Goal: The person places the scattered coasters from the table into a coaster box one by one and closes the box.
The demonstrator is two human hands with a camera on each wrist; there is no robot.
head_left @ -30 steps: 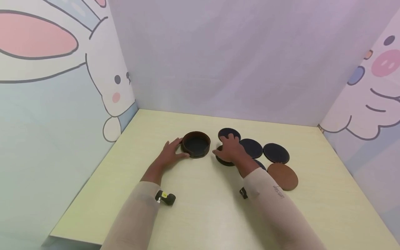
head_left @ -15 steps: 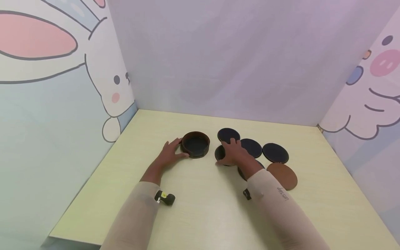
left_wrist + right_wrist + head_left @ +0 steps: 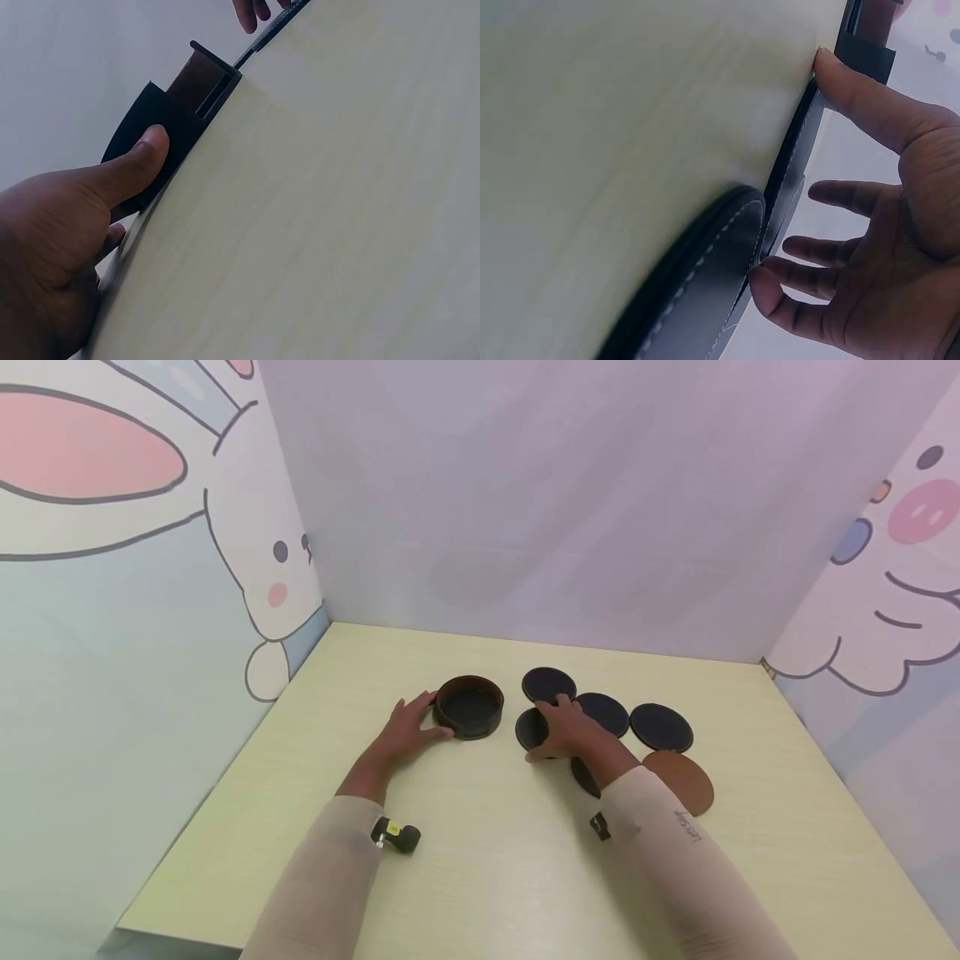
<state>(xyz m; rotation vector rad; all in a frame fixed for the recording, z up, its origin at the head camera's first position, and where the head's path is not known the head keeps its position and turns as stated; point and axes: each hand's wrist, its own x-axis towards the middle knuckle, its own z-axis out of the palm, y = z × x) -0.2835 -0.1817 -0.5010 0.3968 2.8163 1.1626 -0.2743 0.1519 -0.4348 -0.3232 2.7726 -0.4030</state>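
Note:
My left hand [image 3: 408, 731] holds the round dark coaster holder [image 3: 492, 722] at its left side. In the left wrist view the thumb [image 3: 142, 161] presses on the black outer wall [image 3: 146, 120], and brown lining shows through a cut-out. Right of the holder, my right hand [image 3: 566, 731] spreads over a black coaster [image 3: 529, 731] lying flat on the table. The right wrist view shows its thumb [image 3: 836, 75] at the coaster's far end and its other fingers loosely bent above the stitched black coasters [image 3: 705, 292]. Part of this coaster is hidden under the hand.
Further black coasters lie behind and right of the right hand: one at the back [image 3: 549, 680], one beside it [image 3: 606, 714], one farther right [image 3: 662, 727] and one partly under the forearm [image 3: 585, 777]. A brown coaster [image 3: 678, 783] lies nearest the right sleeve. Printed walls surround the pale table [image 3: 480, 860].
My right hand has drawn back slightly to the right and toward me, uncovering more of the coaster beneath it. The left hand and the holder have stayed in place.

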